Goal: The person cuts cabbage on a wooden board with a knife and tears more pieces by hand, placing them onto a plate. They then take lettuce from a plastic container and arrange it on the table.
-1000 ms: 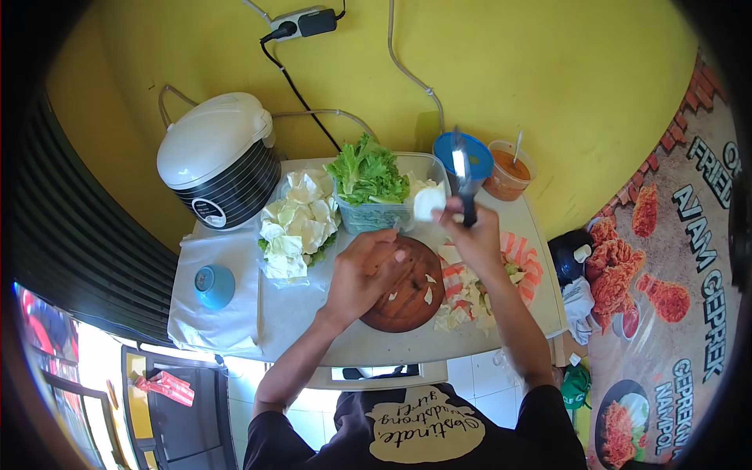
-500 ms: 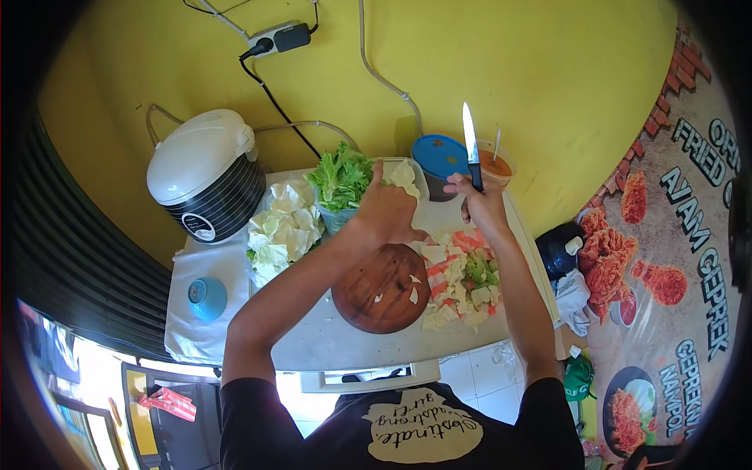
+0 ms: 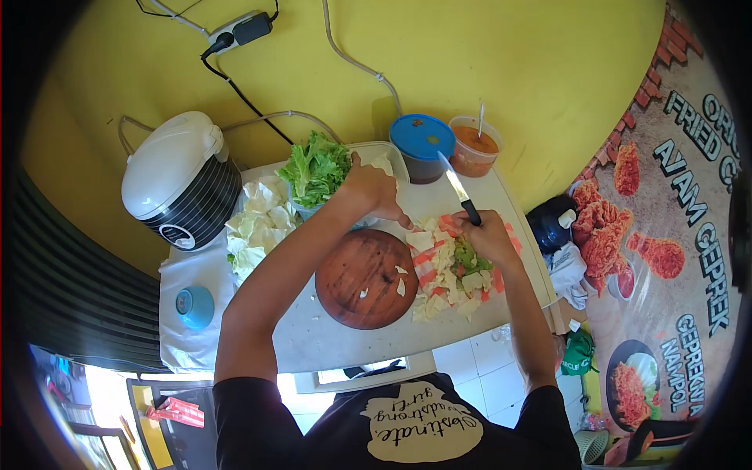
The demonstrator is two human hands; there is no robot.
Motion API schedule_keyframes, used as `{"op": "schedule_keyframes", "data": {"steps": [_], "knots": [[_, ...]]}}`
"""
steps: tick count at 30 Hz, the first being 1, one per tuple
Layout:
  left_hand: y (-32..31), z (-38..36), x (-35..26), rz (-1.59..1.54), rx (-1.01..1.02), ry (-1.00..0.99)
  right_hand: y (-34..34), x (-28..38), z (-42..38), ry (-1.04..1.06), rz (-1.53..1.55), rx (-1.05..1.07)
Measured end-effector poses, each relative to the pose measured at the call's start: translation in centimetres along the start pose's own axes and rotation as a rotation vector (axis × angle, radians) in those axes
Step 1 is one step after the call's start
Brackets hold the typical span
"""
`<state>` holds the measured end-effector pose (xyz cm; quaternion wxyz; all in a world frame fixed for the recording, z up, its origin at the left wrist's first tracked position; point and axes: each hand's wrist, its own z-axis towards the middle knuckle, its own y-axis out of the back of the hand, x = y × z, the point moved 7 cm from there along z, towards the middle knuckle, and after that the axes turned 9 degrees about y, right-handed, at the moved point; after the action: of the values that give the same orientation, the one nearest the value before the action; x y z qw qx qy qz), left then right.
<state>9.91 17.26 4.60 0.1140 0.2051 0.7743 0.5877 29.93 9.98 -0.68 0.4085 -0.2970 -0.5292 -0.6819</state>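
Observation:
In the head view my left hand is open, thumb and index finger stretched apart, beside the green lettuce; its other fingers are partly hidden. The lettuce stands in a clear container. My right hand grips the black handle of a knife, whose blade tilts up and to the left. Below it lie chopped cabbage and shredded greens on a red-and-white sheet. A round wooden cutting board with a few cabbage scraps sits left of this pile.
Cabbage leaves lie left of the lettuce, near a rice cooker and a blue bowl. A blue-lidded tub and an open tub of orange sauce stand at the table's back, against the yellow wall.
My right hand has come down toward the chopped pile, and the knife has gone from upright to tilted left. My left hand still reaches beside the lettuce. The whole view has shifted slightly.

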Motion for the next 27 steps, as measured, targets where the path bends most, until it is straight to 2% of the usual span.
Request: {"op": "schedule_keyframes", "data": {"steps": [3, 5, 7, 9, 11, 15, 17, 18, 20, 21, 22, 24, 26, 27], "knots": [[-0.5, -0.3, -0.1, 0.006, 0.002, 0.022, -0.6, -0.4, -0.3, -0.104, -0.111, 0.053], [-0.1, -0.6, 0.0, 0.012, -0.121, 0.012, -1.2, -0.6, 0.0, -0.108, -0.124, 0.068], [0.4, -1.6, -0.4, 0.052, -0.165, 0.039, -1.9, -0.3, 0.8, -0.101, -0.134, 0.081], [-0.2, -2.7, -0.3, 0.088, -0.199, 0.069, -2.8, -0.5, 1.1, -0.178, -0.201, 0.158], [0.8, -5.1, -1.1, 0.119, -0.711, -0.084, -3.4, -0.7, 1.7, -0.159, -0.188, 0.152], [0.3, -9.7, -3.5, -0.088, -0.701, -0.131, -3.6, -2.0, 2.3, -0.189, -0.139, 0.106], [-1.5, -10.1, -3.9, -0.387, -0.525, -0.167, -2.6, -1.0, 1.6, -0.15, -0.109, 0.065], [-2.0, -10.0, -3.9, -0.394, -0.53, -0.163, -1.8, -0.3, 1.4, -0.108, -0.078, 0.017], [-4.3, -8.8, -3.0, -0.878, -0.319, -0.099, -0.8, -0.2, 1.0, -0.041, -0.043, -0.039], [-4.6, -8.6, -3.1, -0.882, -0.32, -0.101, -0.3, 0.5, 0.8, 0.026, 0.0, -0.103], [-4.7, -8.6, -3.2, -0.946, -0.365, -0.109, -0.1, 0.7, 0.5, 0.025, -0.004, -0.105], [-4.7, -8.4, -3.6, -1.012, -0.41, -0.118, 0.0, 1.4, -0.3, -0.033, 0.199, -0.091], [-5.6, -7.9, -4.0, -1.294, -0.275, -0.122, -0.4, 3.1, -1.0, 0.005, 0.221, -0.074], [-5.7, -7.8, -4.0, -1.294, -0.275, -0.122, -0.6, 4.0, -1.2, 0.046, 0.244, -0.058]]}}
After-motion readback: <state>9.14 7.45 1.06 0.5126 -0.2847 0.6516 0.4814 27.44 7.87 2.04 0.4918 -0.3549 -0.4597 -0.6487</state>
